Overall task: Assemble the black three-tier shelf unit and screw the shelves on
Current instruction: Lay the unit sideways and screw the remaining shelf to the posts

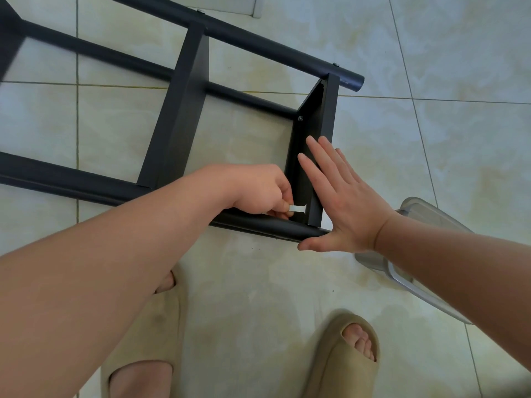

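Here, left hand [258, 191] pinches a silver tool [297, 208]; right hand [344, 202] presses flat against the end shelf [314, 116].

**Tally: three shelves, three poles, three screws**

Three black shelves show: the end shelf [316, 122], the middle shelf [184, 110] and a cut-off shelf [7, 38] at the top-left edge. Three black poles cross them: the far pole [258, 45], the middle pole [115, 55] and the near pole [71, 180]. Three screw heads are visible: first screw [300, 118], second screw [335, 64], third screw [200, 11]. One small silver tool [298, 208]. Two hands: left hand [258, 191], right hand [344, 202]. Two beige slippers: left slipper [172, 320], right slipper [330, 354]. One clear plastic container [425, 214].
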Demonstrator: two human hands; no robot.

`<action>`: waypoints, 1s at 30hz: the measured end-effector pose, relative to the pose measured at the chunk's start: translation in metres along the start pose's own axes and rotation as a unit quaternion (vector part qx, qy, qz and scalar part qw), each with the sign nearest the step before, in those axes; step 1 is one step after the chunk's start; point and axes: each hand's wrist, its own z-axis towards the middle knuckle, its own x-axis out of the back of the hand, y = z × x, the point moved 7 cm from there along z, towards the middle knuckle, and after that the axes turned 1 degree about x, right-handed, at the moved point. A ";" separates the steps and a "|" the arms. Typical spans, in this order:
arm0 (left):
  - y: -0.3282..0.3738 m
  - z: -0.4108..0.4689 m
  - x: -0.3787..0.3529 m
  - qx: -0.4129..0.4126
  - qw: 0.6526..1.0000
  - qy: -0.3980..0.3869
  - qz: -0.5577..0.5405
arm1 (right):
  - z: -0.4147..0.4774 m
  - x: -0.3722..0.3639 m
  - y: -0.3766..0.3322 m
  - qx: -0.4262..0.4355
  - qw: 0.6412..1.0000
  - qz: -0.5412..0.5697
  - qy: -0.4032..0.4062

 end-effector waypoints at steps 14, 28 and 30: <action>-0.004 0.001 0.012 -0.017 0.998 0.055 0.015 | 0.000 0.000 0.000 0.001 1.000 0.001 0.001; -0.003 0.007 -0.001 0.080 0.960 0.092 -0.254 | 0.000 0.000 0.001 0.004 1.000 0.007 0.010; 0.000 0.005 -0.001 0.083 0.962 0.103 -0.240 | 0.000 0.000 0.001 0.003 1.000 0.009 0.009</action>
